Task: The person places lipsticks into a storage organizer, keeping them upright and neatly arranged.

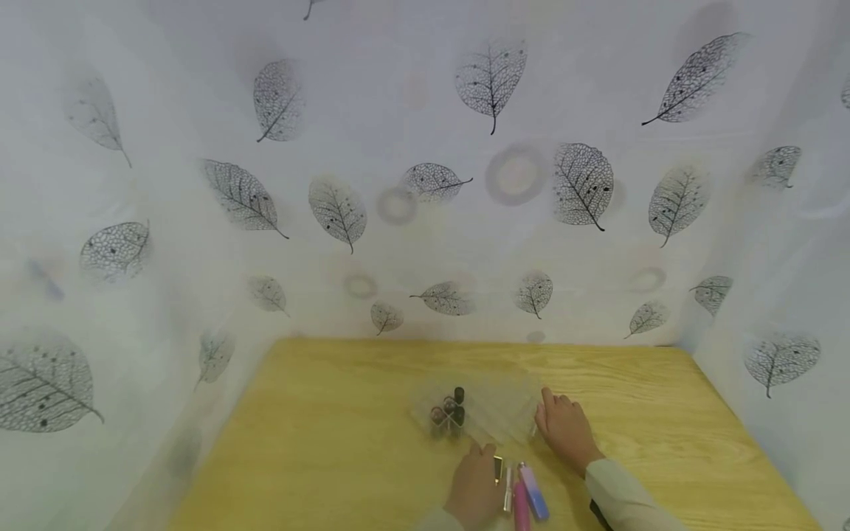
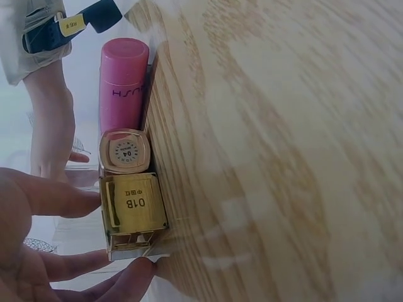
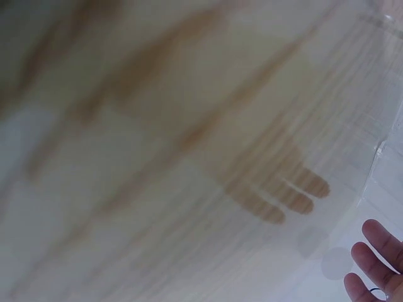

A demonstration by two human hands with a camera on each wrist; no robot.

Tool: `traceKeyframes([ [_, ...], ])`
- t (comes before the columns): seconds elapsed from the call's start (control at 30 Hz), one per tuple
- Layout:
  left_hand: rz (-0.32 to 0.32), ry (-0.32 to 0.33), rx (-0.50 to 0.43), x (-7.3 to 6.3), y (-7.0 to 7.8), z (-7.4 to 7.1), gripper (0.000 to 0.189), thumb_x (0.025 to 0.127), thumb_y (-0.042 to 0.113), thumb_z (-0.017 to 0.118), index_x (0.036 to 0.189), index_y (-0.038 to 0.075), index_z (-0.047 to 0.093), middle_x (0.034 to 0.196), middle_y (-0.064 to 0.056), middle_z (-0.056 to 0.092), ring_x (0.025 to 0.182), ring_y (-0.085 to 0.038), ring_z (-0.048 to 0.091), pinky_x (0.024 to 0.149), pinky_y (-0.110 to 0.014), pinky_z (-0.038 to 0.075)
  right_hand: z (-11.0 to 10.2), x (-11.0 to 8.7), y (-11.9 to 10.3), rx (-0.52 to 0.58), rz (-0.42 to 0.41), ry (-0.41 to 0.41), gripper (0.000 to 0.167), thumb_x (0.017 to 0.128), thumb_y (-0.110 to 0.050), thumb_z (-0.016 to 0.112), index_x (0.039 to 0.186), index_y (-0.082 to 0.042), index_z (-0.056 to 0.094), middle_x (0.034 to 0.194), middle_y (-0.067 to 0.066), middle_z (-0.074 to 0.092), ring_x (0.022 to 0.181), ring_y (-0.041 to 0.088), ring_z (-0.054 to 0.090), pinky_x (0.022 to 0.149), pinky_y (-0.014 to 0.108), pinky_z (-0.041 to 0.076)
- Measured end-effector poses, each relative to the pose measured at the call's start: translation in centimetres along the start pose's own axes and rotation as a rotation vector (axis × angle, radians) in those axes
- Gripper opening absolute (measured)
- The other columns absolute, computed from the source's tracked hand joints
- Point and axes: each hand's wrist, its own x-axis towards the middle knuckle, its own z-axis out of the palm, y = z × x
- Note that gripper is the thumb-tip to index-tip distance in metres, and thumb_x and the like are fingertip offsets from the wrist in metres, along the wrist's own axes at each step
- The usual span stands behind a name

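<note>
Pinching the gold-ended case (image 2: 135,204) side-on, likely for purchase, the left hand (image 1: 474,483) sits at six o'clock of the clear tray (image 1: 496,410), whose three-o'clock end the straight-fingered right hand (image 1: 568,431) apparently steadies.

Left grip (image 1: 475,481) seemingly curled, right grip (image 1: 567,431) loosely extended

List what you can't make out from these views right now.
Head view: the near end of the pink tube, cut off by the bottom edge.
Head view: markings on the dark items in the clear organizer, too small and blurred.
Left wrist view: most of the gold-ended item, behind its stamped end.
Right wrist view: the right hand's thumb, out of frame.
</note>
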Motion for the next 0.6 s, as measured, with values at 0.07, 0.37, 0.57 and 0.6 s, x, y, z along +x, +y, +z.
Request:
traceKeyframes([
  [0.07,0.0,-0.002,-0.003,0.0,-0.1,0.0,0.034,0.08,0.022,0.068,0.105,0.002,0.06,0.084,-0.011,0.059,0.069,-0.022,0.06,0.059,-0.027,0.05,0.0,0.0,0.0,0.0,0.004,-0.004,0.017,0.087,-0.015,0.051,0.095,0.001,0.048,0.065,0.011,0.058,0.065,0.03,0.057,0.057,0.044,0.046],
  [0.37,-0.04,-0.032,-0.037,0.2,-0.4,0.1,0.038,0.075,0.016,0.071,0.107,0.001,0.057,0.085,-0.01,0.056,0.068,-0.02,0.056,0.059,-0.028,0.049,0.3,0.0,0.2,0.0,0.01,-0.017,0.016,0.088,-0.015,0.05,0.095,-0.001,0.048,0.063,0.009,0.056,0.064,0.028,0.056,0.055,0.042,0.045],
  [0.57,-0.051,-0.059,-0.039,0.2,-0.4,-0.7,0.036,0.073,0.011,0.069,0.106,0.0,0.057,0.083,-0.01,0.056,0.068,-0.02,0.056,0.058,-0.028,0.049,0.4,0.0,0.2,0.002,0.007,-0.008,0.018,0.087,-0.015,0.051,0.096,0.0,0.048,0.064,0.01,0.058,0.065,0.029,0.056,0.056,0.043,0.046],
  [0.6,-0.052,-0.067,-0.038,0.3,-0.4,-0.9,0.036,0.073,0.009,0.068,0.106,0.0,0.056,0.083,-0.01,0.056,0.068,-0.02,0.056,0.058,-0.027,0.049,0.3,0.0,0.2,0.002,0.007,-0.006,0.018,0.087,-0.015,0.051,0.097,0.0,0.048,0.064,0.01,0.058,0.065,0.029,0.057,0.056,0.044,0.046],
])
